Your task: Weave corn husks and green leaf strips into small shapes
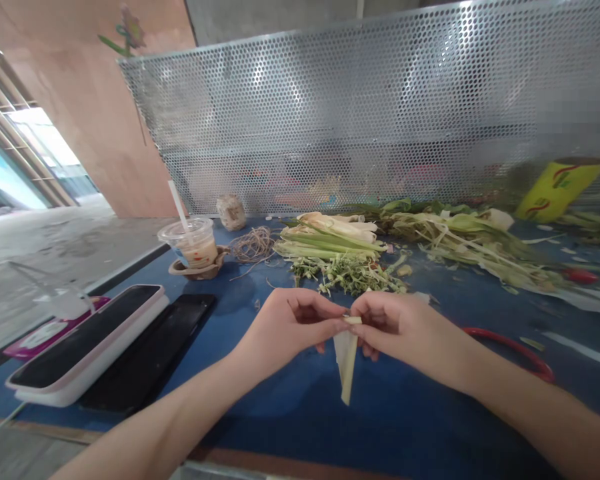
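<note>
Spanning the foreground, the worktop (285,427) carries a leafy pile (330,237) toward its far edge; above its near edge, the left hand (291,317) and right hand (403,320) pinch a pale strip (348,367), seemingly mid-fold. The next move probably calls for steady pressure, though fingers (325,304) partly hide the crease.

Sprigs (353,273) and husks (330,241) lie behind the strip (348,367).
</note>
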